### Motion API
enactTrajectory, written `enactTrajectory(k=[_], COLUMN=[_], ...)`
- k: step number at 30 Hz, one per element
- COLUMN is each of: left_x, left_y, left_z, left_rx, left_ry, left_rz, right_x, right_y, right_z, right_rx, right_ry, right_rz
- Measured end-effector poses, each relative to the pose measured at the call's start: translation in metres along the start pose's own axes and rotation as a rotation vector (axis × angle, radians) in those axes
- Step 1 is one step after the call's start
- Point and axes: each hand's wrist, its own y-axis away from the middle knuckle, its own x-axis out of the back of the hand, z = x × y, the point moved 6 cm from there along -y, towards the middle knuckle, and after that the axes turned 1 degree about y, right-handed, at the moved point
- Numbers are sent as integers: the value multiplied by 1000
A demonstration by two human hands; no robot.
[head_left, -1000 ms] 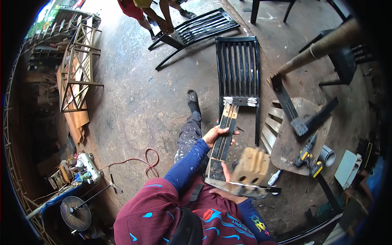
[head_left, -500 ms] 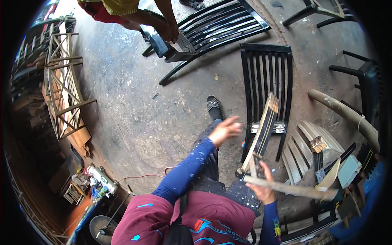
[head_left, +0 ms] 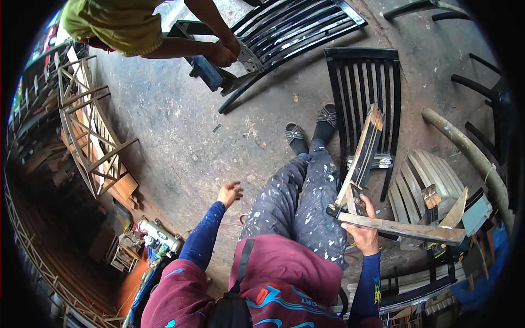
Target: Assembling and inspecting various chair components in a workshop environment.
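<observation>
My right hand (head_left: 365, 232) is closed around the corner of an angled wooden frame piece (head_left: 404, 227), with bare pale wood and dark-painted sides. One arm of the piece points away over a black slatted panel (head_left: 339, 82) on the floor; the other runs out to the right. My left hand (head_left: 231, 194) hangs free to the left of my legs, fingers loosely apart and holding nothing. At the far left a co-worker's hands (head_left: 225, 53) grip a black chair part beside a long curved black slatted panel (head_left: 298, 38).
A brown lattice frame (head_left: 104, 158) lies over planks on the left. Nearer me are a grey cylindrical machine (head_left: 158, 232) and a hose. To the right lie a grey slatted wooden seat (head_left: 418, 180), a long round pole (head_left: 465, 145) and several black chair parts.
My left hand has swung back and left, away from the wooden piece. My view has shifted; both my feet now show. The co-worker leans further in over the black chair part.
</observation>
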Motion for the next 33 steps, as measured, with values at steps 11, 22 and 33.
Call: enactTrajectory(k=[11, 22, 33], left_x=[10, 71, 178], left_y=[71, 30, 25], left_z=[-93, -32, -2], left_rx=[-108, 9, 269], left_ry=[-432, -210, -186], left_rz=[-21, -23, -8], right_x=[-2, -94, -144], right_y=[-6, -10, -12], right_z=[-6, -14, -9], right_rx=[-183, -199, -29], right_ry=[-57, 48, 180], right_rz=[-88, -111, -155])
